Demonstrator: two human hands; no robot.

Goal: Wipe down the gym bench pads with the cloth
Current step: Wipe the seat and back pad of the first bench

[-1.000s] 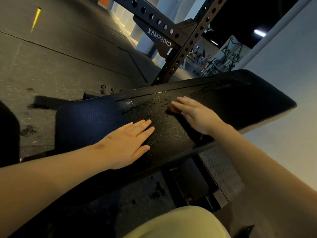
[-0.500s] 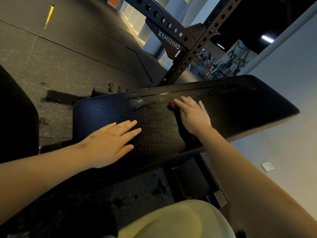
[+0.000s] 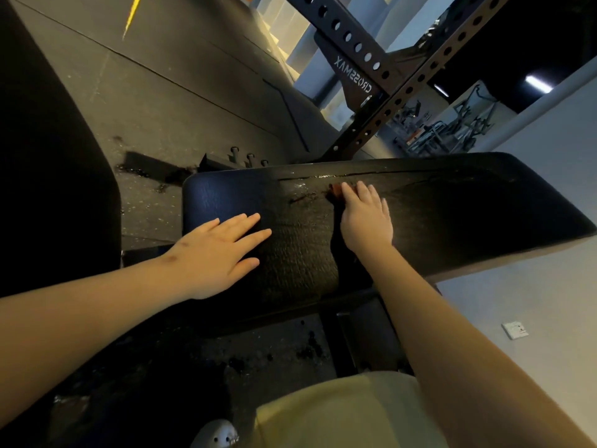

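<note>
A long black bench pad [image 3: 452, 208] with a cracked, textured cover runs across the middle of the view. My left hand [image 3: 219, 250] lies flat on its left part, fingers straight and spread. My right hand [image 3: 365, 215] presses flat on the pad's middle, over a small reddish cloth [image 3: 336, 190]. Only a corner of that cloth shows past my fingertips. A wet, shiny streak marks the pad's far edge just beyond my right hand.
A second black pad [image 3: 48, 173] fills the left edge. A black perforated rack upright [image 3: 381, 114] rises behind the bench. Dark rubber floor [image 3: 168, 92] lies beyond, and a pale wall [image 3: 533, 302] with a socket stands on the right. The bench frame [image 3: 361, 334] sits under the pad.
My right hand has slid with the cloth toward the pad's far edge. The left hand has stayed flat on the pad, and my view has shifted left.
</note>
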